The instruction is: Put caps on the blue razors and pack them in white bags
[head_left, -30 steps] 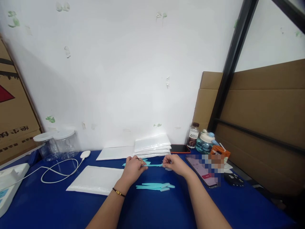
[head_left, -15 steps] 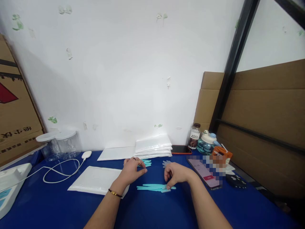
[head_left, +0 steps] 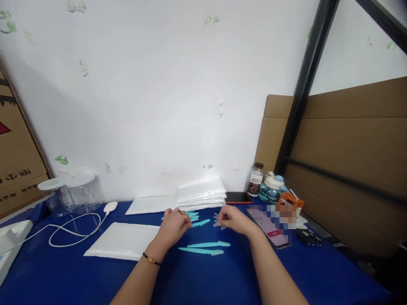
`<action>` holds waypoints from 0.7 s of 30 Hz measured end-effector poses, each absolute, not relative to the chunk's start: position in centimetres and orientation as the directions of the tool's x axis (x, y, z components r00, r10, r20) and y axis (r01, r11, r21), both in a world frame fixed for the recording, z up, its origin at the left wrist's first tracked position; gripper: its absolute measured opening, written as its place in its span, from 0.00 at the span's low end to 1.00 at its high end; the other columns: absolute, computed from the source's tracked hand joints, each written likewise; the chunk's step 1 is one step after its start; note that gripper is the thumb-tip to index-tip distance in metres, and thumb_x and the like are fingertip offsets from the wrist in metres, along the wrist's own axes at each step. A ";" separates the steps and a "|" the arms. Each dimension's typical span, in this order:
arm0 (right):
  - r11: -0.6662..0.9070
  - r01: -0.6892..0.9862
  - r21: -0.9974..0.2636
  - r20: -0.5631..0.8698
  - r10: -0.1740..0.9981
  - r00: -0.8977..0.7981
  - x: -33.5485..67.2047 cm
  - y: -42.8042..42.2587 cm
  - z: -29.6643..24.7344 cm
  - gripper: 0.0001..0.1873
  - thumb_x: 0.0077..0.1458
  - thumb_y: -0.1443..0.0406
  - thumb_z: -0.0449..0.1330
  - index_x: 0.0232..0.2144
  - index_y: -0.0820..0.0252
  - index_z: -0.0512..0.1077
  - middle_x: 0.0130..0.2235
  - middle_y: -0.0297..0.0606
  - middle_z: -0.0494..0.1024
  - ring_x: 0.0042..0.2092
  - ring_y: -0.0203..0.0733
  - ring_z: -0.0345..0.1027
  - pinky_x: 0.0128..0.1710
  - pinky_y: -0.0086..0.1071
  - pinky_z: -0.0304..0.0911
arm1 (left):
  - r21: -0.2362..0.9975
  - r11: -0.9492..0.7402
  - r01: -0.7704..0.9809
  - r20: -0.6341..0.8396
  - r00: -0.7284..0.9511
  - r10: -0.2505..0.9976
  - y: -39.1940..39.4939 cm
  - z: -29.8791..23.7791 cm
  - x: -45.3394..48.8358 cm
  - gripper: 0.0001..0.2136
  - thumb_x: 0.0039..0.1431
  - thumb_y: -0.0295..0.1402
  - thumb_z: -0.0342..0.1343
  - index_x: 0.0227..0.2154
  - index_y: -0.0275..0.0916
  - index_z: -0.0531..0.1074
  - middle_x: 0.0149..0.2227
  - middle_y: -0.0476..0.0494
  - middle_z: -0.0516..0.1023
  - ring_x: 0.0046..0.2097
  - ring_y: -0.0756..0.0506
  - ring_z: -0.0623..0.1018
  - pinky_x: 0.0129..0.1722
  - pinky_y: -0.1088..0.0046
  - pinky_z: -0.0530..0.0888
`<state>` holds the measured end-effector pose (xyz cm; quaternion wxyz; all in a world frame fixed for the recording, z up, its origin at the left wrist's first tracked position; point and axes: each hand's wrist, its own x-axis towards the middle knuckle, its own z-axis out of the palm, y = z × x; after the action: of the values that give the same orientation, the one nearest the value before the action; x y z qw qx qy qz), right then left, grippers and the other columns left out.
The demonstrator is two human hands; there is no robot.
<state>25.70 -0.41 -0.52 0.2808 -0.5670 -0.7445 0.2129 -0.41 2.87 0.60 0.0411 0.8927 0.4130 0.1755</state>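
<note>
Step in hand, apparently: parting razors from caps. Left hand (head_left: 174,225): grip pinched on one razor (head_left: 202,223), toward the worktop's (head_left: 203,281) rear edge. Right hand (head_left: 235,221): fingers curled beside the caps (head_left: 216,219), contents indeterminable. Next call: likely a light pickup from the front pair (head_left: 208,244).

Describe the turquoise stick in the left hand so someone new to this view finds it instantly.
On the blue table, find the dark bracelet, then the left hand just beyond it. The turquoise stick juts rightward from that hand. Unlike the two loose sticks lying nearer the camera, it is held.
</note>
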 end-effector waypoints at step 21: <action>0.271 0.725 -0.633 -0.061 0.916 -0.396 24.7 -0.9 -0.8 0.06 0.37 0.65 0.66 0.23 0.62 0.76 0.23 0.31 0.72 0.24 0.32 0.63 0.22 0.23 0.54 | 0.354 -0.738 0.574 0.157 0.741 0.653 1.3 -0.5 1.2 0.07 0.54 0.39 0.54 0.29 0.44 0.75 0.33 0.51 0.77 0.41 0.46 0.71 0.42 0.67 0.55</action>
<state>24.73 -0.93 -0.77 0.1611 -0.5254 -0.7808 0.2971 1.22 1.31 -0.54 0.1428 0.9220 0.3327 0.1369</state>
